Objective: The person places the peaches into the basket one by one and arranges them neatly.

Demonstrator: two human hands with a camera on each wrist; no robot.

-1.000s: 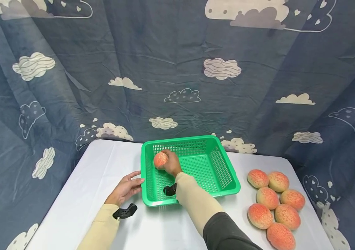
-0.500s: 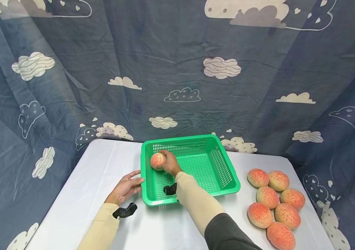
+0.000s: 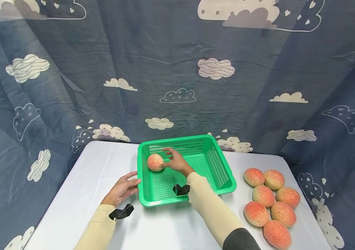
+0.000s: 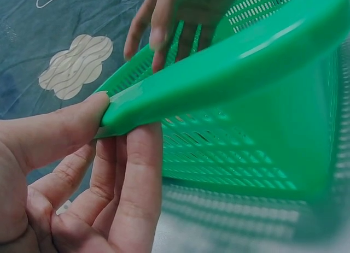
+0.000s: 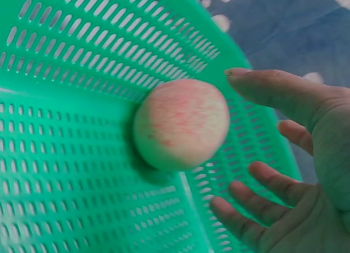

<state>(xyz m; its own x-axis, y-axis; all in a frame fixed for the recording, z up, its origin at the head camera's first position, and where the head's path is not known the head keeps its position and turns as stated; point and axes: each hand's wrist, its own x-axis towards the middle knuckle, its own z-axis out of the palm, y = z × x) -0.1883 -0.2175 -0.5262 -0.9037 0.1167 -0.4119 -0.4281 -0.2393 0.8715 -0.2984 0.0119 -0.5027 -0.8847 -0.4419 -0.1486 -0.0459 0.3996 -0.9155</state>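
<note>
A green plastic basket [image 3: 200, 168] with slotted walls stands on the white table. One pink-and-yellow peach [image 3: 155, 162] rests inside it, in the far left corner. My right hand [image 3: 178, 163] is over the basket just right of that peach, thumb and fingers spread. In the right wrist view a gap shows between the fingers and the peach [image 5: 183, 124]. My left hand [image 3: 122, 190] pinches the basket's left rim; the left wrist view has the thumb [image 4: 82, 119] on top of the rim and fingers beneath it.
Several more peaches [image 3: 263, 196] lie in a loose cluster on the table's right side. White cloth [image 3: 102, 156] covers the table. Behind and at the sides hangs a dark blue curtain [image 3: 127, 114] with cloud prints.
My right hand has carried the peach a little left into the corner, let go of it, and drawn back to the right. My left hand stays at the rim.
</note>
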